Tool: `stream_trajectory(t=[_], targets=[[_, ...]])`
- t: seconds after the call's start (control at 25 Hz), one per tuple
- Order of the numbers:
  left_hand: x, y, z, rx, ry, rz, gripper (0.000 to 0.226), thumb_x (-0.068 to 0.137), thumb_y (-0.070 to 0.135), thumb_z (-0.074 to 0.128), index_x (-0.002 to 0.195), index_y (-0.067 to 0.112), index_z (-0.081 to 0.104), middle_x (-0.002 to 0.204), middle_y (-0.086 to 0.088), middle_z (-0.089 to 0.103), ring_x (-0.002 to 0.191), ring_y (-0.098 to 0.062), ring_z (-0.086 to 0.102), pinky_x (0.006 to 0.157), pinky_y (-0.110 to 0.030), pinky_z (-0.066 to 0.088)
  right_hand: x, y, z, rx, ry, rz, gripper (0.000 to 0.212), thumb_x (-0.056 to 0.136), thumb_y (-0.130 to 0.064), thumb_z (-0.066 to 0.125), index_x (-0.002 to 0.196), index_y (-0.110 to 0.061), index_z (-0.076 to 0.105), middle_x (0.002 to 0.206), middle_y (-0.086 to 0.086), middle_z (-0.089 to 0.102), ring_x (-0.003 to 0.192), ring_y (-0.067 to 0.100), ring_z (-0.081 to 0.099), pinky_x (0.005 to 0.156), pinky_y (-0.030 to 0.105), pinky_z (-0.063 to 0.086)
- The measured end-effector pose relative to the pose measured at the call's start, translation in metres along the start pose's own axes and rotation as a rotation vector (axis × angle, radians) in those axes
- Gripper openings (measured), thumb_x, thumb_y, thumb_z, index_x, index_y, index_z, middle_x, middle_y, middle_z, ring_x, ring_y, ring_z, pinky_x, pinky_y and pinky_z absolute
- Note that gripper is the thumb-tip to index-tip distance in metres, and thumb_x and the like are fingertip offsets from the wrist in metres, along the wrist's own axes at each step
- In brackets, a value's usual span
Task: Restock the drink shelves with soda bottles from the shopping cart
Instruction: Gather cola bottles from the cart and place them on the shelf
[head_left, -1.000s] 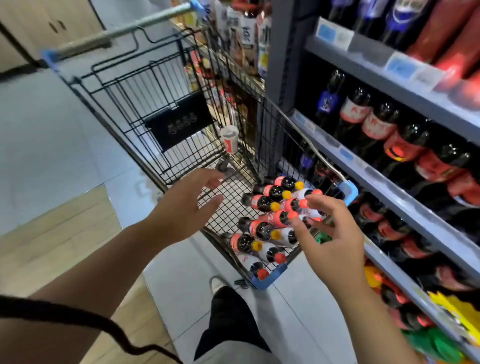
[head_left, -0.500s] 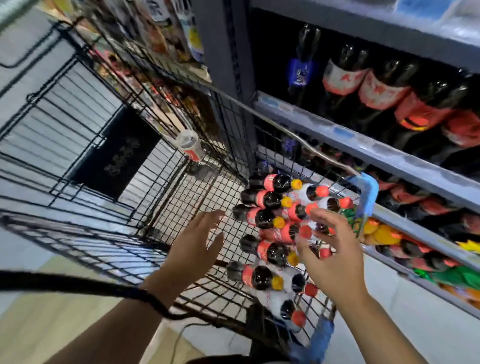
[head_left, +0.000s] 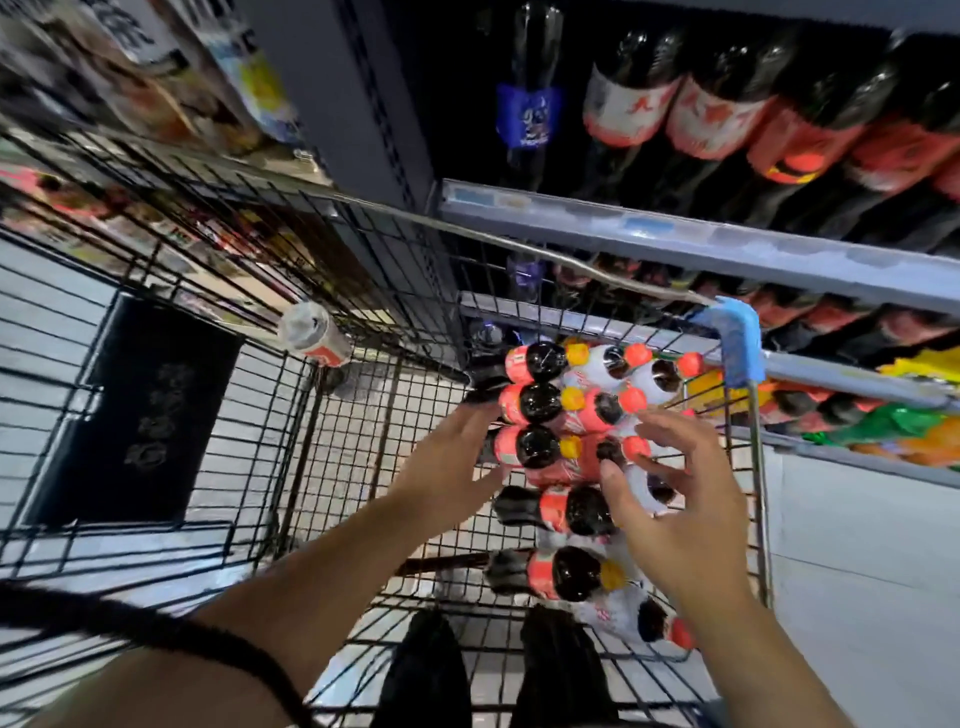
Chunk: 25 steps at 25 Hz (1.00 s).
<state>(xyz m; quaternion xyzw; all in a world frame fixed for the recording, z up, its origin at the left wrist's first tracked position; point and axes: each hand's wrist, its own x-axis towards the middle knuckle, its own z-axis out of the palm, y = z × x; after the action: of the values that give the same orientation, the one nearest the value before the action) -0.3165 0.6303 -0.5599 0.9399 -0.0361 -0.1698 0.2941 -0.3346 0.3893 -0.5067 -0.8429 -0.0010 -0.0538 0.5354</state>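
By the drink shelves (head_left: 675, 234), our left hand (head_left: 447, 467) and right hand (head_left: 680, 499), fingers (head_left: 667, 423) spread and empty, hover at the cart (head_left: 737, 332)'s piled soda bottles (head_left: 535, 402); a hasty grab could topple them.

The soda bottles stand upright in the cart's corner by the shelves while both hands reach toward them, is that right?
No: the head view shows the soda bottles lying on their sides. They are in the cart corner by the shelves, left hand and right hand reaching.

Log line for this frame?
phase: pre-grasp | left hand: open, at soda bottles | right hand: open, over them | shopping cart: bottles lying inside
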Motion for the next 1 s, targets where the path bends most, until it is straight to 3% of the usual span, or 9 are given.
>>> stream_trajectory(t=[0.16,0.32,0.52,0.68,0.8,0.92,1.0], targets=[[0.029,-0.028,0.024,0.059,-0.096,0.042,0.085,0.080,0.039,0.078,0.149,0.026,0.030,0.144,0.004,0.041,0.129,-0.018,0.049,0.102,-0.029,0.038,-0.012,0.017,0.027,-0.023,0.122,0.021,0.045,0.083,-0.038,0.074,0.124,-0.028,0.058,0.125,-0.015,0.057,0.120,0.017,0.060,0.093,0.046,0.056],[0.055,-0.050,0.056,0.028,-0.117,0.050,0.088,0.073,0.040,0.086,0.144,0.026,0.036,0.141,0.005,0.040,0.123,-0.018,0.053,0.099,-0.029,0.045,-0.004,0.039,0.043,0.027,0.092,-0.023,0.046,0.083,-0.033,0.077,0.124,-0.033,0.056,0.124,-0.017,0.058,0.120,0.019,0.061,0.091,0.046,0.057],[0.077,-0.061,0.095,-0.010,-0.003,0.061,0.070,0.072,0.036,0.084,0.132,0.022,0.051,0.128,-0.001,0.049,0.107,-0.030,0.063,0.087,-0.044,0.055,0.005,0.059,0.045,0.004,0.053,0.114,0.049,0.079,-0.043,0.080,0.120,-0.040,0.053,0.119,-0.019,0.061,0.113,0.010,0.063,0.085,0.037,0.060],[0.082,-0.060,0.117,0.040,0.100,0.084,0.060,0.068,0.031,0.087,0.117,0.016,0.055,0.116,-0.001,0.050,0.091,-0.029,0.066,0.071,-0.031,0.052,0.001,0.064,0.052,-0.095,-0.083,0.188,0.047,0.072,-0.056,0.075,0.112,-0.046,0.051,0.104,-0.019,0.061,0.099,-0.002,0.063,0.080,0.022,0.057],[0.074,-0.059,0.113,0.016,0.081,0.102,0.052,0.073,0.029,0.082,0.116,0.020,0.054,0.118,0.001,0.051,0.095,-0.028,0.066,0.073,-0.029,0.049,-0.001,0.062,0.052,-0.114,-0.138,0.235,0.042,0.077,-0.044,0.080,0.108,-0.044,0.052,0.105,-0.017,0.061,0.097,-0.006,0.060,0.076,0.017,0.051],[0.057,-0.051,0.089,-0.125,0.096,0.068,0.053,0.069,0.051,0.077,0.109,0.028,0.053,0.107,0.006,0.056,0.090,-0.018,0.065,0.071,-0.034,0.054,0.000,0.058,0.050,-0.104,-0.114,0.217,0.031,0.079,-0.027,0.081,0.091,-0.032,0.053,0.090,-0.010,0.062,0.083,0.005,0.059,0.072,0.026,0.052],[0.048,-0.037,0.064,-0.258,0.112,0.015,0.054,0.060,0.061,0.077,0.101,0.037,0.053,0.103,0.014,0.060,0.092,-0.001,0.061,0.074,-0.027,0.055,0.002,0.055,0.049,-0.096,-0.126,0.247,0.031,0.077,-0.024,0.081,0.085,-0.031,0.052,0.082,-0.009,0.061,0.075,0.009,0.058,0.067,0.026,0.050]])
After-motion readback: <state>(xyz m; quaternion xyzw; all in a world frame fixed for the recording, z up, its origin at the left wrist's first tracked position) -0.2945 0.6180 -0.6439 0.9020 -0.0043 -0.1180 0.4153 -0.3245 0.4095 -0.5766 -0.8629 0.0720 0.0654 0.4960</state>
